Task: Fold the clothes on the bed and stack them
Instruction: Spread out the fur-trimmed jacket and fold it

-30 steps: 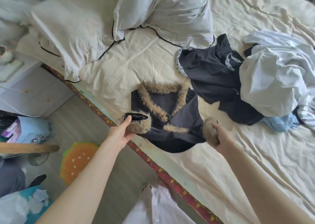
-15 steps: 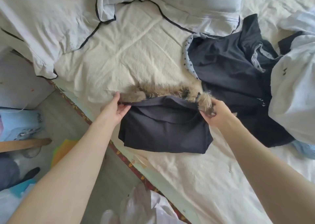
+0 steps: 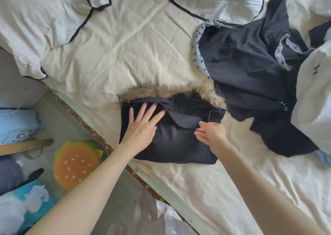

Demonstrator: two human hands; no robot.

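A dark fur-trimmed garment (image 3: 179, 141) lies folded into a rough rectangle near the bed's left edge, brown fur showing along its far side. My left hand (image 3: 143, 125) lies flat on its left half with fingers spread. My right hand (image 3: 209, 132) rests on its right half, fingers straight and pointing left. A rumpled dark garment with star-patterned lining (image 3: 250, 64) lies just to the right, touching the fur. A white garment (image 3: 315, 98) is heaped over its right side.
Pillows with dark piping (image 3: 44, 20) sit at the head of the cream sheet (image 3: 136, 43). The bed's edge (image 3: 86, 125) runs diagonally at the left, with a burger-shaped cushion (image 3: 75, 161) and clutter on the floor below. Something light blue (image 3: 324, 156) peeks out at the far right.
The fur-trimmed garment was open with both hands gripping its fur cuffs; it has been folded up over itself. Both hands have let go and now lie flat on the folded bundle.
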